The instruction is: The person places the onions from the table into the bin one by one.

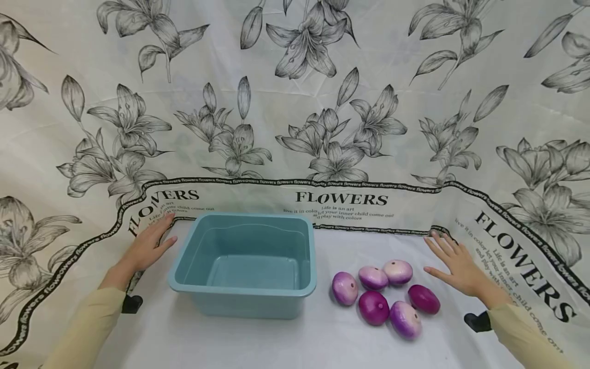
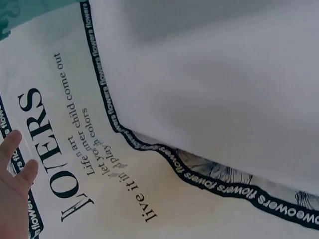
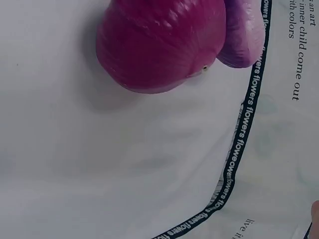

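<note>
A: Nearest the camera are the pale sleeves (image 1: pixel 78 333), reaching in from the lower corners; what are the hands doing?

B: Both are released: the left hand (image 1: pixel 145 246) has its fingers extended beside the blue-green tub (image 1: pixel 249 306), and the right hand (image 1: pixel 461 269) is spread just right of the onions (image 1: pixel 374 308); neither holds anything

A: And the onions lie where?

B: Six of them, loosely clustered on the desk (image 1: pixel 350 348), to the right of the tub

A: What could go wrong from here?

B: Rolling, I'd say: they look smooth and rounded, so bumping one could send its neighbours off. The right thumb is near the rear pale onion (image 1: pixel 398 272), and a careless sweep would knock it first. The tub's raised rim might also catch a wrist carried too low

A: How about edges and room?

B: The printed cloth (image 1: pixel 313 154) bounds the back and both sides, close behind the tub, so fingers could snag there. A bare strip separates tub from onions, and there's more room in front of both; the desk's front edge is out of view, so I can't tell how far that runs
</note>
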`<state>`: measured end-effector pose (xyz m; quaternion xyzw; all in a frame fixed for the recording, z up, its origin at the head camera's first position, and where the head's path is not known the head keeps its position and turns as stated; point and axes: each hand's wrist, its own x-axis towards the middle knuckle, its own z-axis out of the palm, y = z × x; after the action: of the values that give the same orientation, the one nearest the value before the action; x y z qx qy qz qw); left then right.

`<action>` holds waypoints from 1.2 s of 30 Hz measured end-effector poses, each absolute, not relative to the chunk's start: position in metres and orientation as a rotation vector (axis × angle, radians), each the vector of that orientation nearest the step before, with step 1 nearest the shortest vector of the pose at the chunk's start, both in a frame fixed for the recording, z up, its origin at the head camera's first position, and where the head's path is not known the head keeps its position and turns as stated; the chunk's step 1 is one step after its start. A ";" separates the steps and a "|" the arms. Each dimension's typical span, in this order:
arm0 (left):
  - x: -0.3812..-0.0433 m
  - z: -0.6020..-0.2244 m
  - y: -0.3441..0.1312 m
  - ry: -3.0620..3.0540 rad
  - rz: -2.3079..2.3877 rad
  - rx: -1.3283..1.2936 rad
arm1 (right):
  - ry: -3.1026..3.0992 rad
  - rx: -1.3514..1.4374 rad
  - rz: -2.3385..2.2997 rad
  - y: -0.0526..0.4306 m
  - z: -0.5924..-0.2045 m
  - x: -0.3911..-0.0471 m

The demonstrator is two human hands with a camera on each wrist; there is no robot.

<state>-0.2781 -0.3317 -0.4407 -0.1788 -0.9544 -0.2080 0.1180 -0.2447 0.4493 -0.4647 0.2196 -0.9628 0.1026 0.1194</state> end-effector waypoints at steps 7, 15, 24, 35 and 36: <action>-0.273 -0.441 -0.319 -2.800 -0.994 -0.471 | -2.841 0.581 0.507 0.444 -0.478 -0.235; -0.267 -0.447 -0.308 -2.767 -1.141 -0.322 | -2.921 0.450 0.767 0.443 -0.499 -0.216; -0.269 -0.444 -0.300 -2.789 -1.326 -0.150 | -2.930 0.348 0.844 0.442 -0.521 -0.206; -0.270 -0.438 -0.294 -2.791 -1.528 -0.158 | -2.974 0.260 0.842 0.431 -0.537 -0.200; -0.271 -0.438 -0.294 -2.787 -1.544 -0.158 | -2.974 0.256 0.843 0.431 -0.538 -0.200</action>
<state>-0.2710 -0.2935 -0.4376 -0.0494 -0.8734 -0.4838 -0.0240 -0.1998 0.4307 -0.5382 0.0825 -0.9586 0.2718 0.0199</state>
